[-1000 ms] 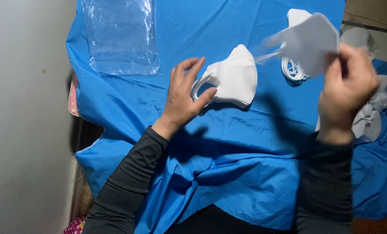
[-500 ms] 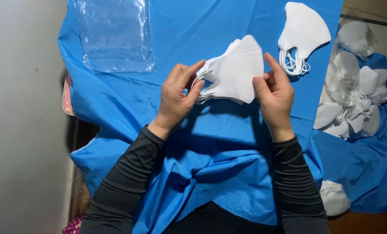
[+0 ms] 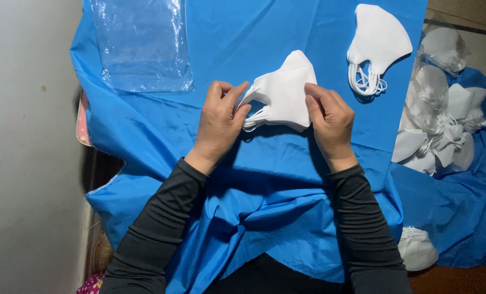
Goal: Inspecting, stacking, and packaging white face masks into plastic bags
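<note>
A folded stack of white face masks (image 3: 284,92) lies on a blue cloth (image 3: 265,179) in the middle of the view. My left hand (image 3: 219,117) pinches the stack's left edge, by the ear loops. On the stack's right edge rests my right hand (image 3: 330,117), fingers pressing down on it. Both forearms wear dark ribbed sleeves. A second white mask (image 3: 378,43) with its loops hanging down lies apart at the upper right of the cloth.
An empty clear plastic bag (image 3: 142,43) lies at the cloth's upper left. A loose pile of white masks (image 3: 441,114) sits at the right on more blue cloth. One more mask (image 3: 417,247) lies at the lower right. A grey wall runs down the left.
One second ago my right hand held a mask up in the air at the right; it has since come down onto the stack beside my left hand. A mask now lies at the upper right.
</note>
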